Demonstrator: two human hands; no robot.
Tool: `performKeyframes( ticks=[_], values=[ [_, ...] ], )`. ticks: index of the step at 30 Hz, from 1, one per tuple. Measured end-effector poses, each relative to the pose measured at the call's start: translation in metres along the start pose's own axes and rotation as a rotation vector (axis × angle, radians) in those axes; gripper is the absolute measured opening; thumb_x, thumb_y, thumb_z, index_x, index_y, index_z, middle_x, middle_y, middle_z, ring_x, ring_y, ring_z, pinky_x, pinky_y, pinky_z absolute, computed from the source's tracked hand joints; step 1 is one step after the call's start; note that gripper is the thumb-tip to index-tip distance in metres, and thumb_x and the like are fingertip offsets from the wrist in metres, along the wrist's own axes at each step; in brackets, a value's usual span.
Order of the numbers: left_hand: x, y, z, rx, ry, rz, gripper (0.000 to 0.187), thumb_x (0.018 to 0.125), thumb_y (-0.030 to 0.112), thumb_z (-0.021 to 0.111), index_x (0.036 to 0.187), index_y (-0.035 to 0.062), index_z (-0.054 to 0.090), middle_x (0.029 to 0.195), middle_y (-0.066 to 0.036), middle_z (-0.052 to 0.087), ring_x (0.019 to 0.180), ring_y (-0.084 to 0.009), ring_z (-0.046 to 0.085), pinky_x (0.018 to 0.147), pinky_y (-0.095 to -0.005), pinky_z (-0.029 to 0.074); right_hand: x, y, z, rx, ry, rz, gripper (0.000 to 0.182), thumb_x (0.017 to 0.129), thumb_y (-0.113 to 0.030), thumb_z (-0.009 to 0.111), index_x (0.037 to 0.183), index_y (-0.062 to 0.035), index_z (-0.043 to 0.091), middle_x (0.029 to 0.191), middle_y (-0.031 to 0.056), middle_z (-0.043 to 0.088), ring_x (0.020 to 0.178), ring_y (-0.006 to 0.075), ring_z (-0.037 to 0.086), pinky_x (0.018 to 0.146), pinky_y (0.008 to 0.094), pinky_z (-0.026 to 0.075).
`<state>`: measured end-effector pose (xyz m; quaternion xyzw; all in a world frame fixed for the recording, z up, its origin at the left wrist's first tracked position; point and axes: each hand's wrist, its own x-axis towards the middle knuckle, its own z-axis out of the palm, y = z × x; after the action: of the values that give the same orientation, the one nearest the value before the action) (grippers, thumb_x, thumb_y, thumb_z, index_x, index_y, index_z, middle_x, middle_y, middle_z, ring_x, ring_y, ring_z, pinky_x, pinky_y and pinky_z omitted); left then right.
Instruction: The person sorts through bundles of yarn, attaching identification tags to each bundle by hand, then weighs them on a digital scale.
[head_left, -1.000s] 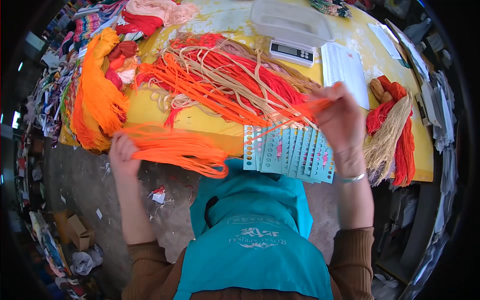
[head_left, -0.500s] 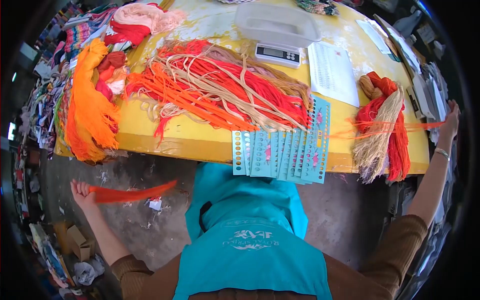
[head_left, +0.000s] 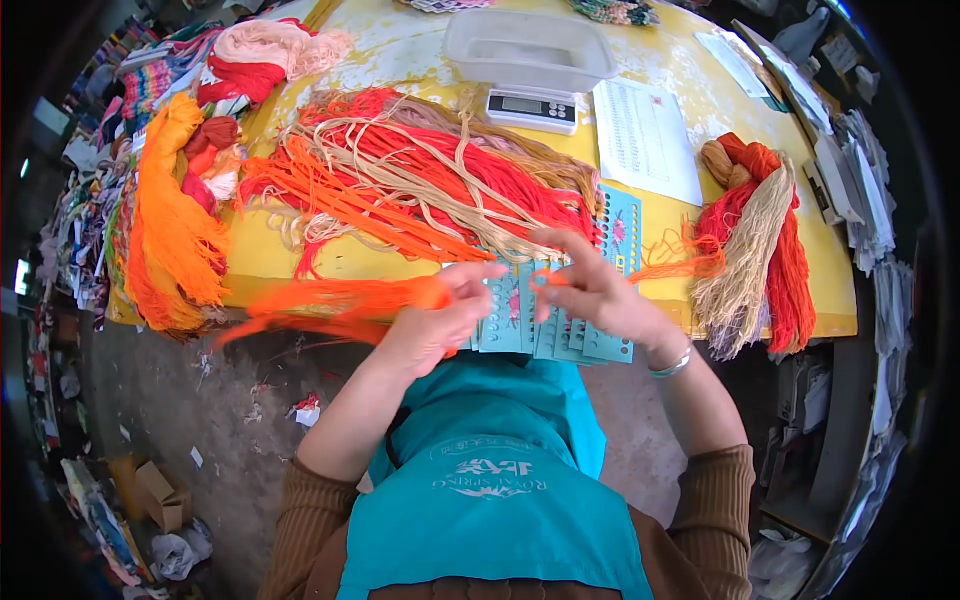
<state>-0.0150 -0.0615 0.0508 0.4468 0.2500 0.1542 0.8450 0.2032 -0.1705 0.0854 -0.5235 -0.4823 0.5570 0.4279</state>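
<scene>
My left hand [head_left: 435, 325] grips a thick bundle of orange yarn [head_left: 320, 305] that trails out to the left, below the table's front edge. My right hand [head_left: 590, 290] pinches a thin orange strand [head_left: 672, 265] that runs right toward the skein heap. Both hands meet over a fan of teal punched cards [head_left: 565, 310] lying at the front edge of the yellow table [head_left: 400, 262]. Behind the cards lies a spread of red, orange and beige yarn lengths [head_left: 430, 180].
A digital scale with a clear tub [head_left: 530, 60] stands at the back beside a printed sheet [head_left: 645, 135]. Red, orange and beige skeins [head_left: 760, 240] hang off the right front edge. An orange yarn heap [head_left: 170, 215] drapes the left edge. Cluttered floor lies below.
Both arms, spread wide half a second ago, have swung back together over the teal cards. The left hand brought the orange bundle up from the floor side; the right returned from the far right.
</scene>
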Motion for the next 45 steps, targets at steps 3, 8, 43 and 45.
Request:
performKeyframes(
  ticks=[3,8,43,45],
  values=[
    [0.026,-0.012,0.022,0.110,-0.070,0.095,0.019,0.091,0.022,0.066,0.098,0.0058,0.058,0.073,0.001,0.053,0.058,-0.0027,0.043,0.050,-0.0184,0.032,0.005,0.017,0.011,0.060,-0.064,-0.054,0.060,0.093,0.003,0.051,0.147,-0.0066,0.026,0.095,0.0061,0.061,0.084,0.0114,0.060,0.075,0.0263,0.047],
    [0.036,-0.012,0.013,0.168,-0.050,-0.033,0.019,0.091,0.024,0.067,0.090,0.0085,0.055,0.073,0.003,0.053,0.056,-0.0014,0.041,0.049,-0.0176,0.032,0.002,0.022,0.014,0.132,0.066,0.004,0.052,0.091,0.000,0.060,0.138,-0.0050,0.040,0.083,0.0022,0.062,0.078,0.0088,0.060,0.071,0.0227,0.046],
    [0.060,-0.026,0.012,0.305,0.190,-0.214,0.053,0.080,0.001,0.065,0.129,-0.0050,0.047,0.077,-0.004,0.059,0.060,-0.0102,0.056,0.047,-0.0229,0.037,0.036,0.082,-0.003,-0.285,0.583,-0.083,0.013,0.090,-0.009,0.062,0.101,-0.0013,0.063,0.084,0.0112,0.068,0.072,0.0188,0.065,0.067,0.0308,0.052],
    [0.060,-0.027,0.014,0.364,0.192,-0.155,0.049,0.081,0.000,0.065,0.127,-0.0039,0.047,0.078,-0.002,0.057,0.054,-0.0053,0.046,0.044,-0.0207,0.031,0.035,0.084,-0.005,-0.250,0.604,-0.091,0.013,0.090,-0.010,0.062,0.100,-0.0013,0.064,0.079,0.0086,0.066,0.070,0.0132,0.061,0.066,0.0281,0.050]
  ],
)
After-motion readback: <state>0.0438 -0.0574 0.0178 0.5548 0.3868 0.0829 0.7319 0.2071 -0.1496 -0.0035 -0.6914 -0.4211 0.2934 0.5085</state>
